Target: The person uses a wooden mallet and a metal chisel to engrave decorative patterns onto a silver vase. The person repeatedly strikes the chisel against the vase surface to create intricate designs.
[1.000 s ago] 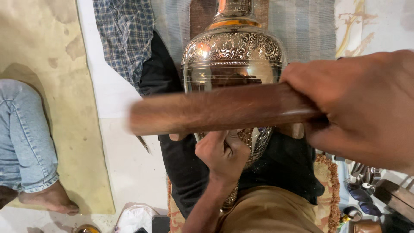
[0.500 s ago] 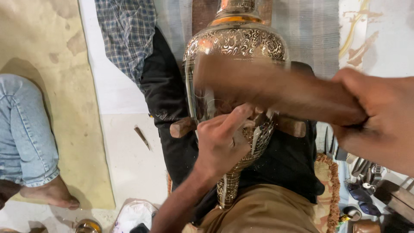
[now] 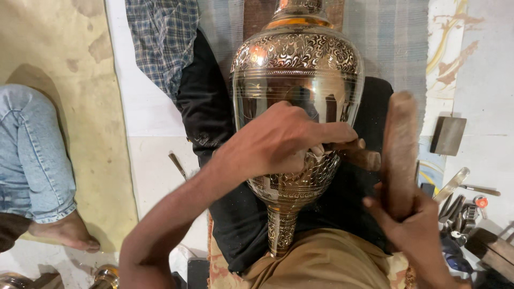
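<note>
A large engraved brass vase point(image 3: 297, 69) lies on a black cloth point(image 3: 206, 107) across my lap, its narrow foot toward me. My left hand point(image 3: 284, 142) rests on the vase's belly, fingers pinched around a small metal tool point(image 3: 317, 151) held against the engraved band; most of the tool is hidden. My right hand point(image 3: 415, 227) is to the right of the vase, gripping a thick wooden stick point(image 3: 399, 144) that stands nearly upright and is motion-blurred. A brown wooden rest point(image 3: 367, 158) pokes out from under the vase's right side.
Another person's jeans-clad leg point(image 3: 32, 155) and bare foot point(image 3: 67, 233) are at the left. Several metal tools point(image 3: 455, 203) and a flat grey plate point(image 3: 447, 135) lie at the right. A thin tool point(image 3: 177, 164) lies on the white floor. A plaid cloth point(image 3: 160, 37) is at the back.
The wooden stick was horizontal across the vase; it has swung right and now stands upright. My left hand has moved up from the lower vase onto its belly.
</note>
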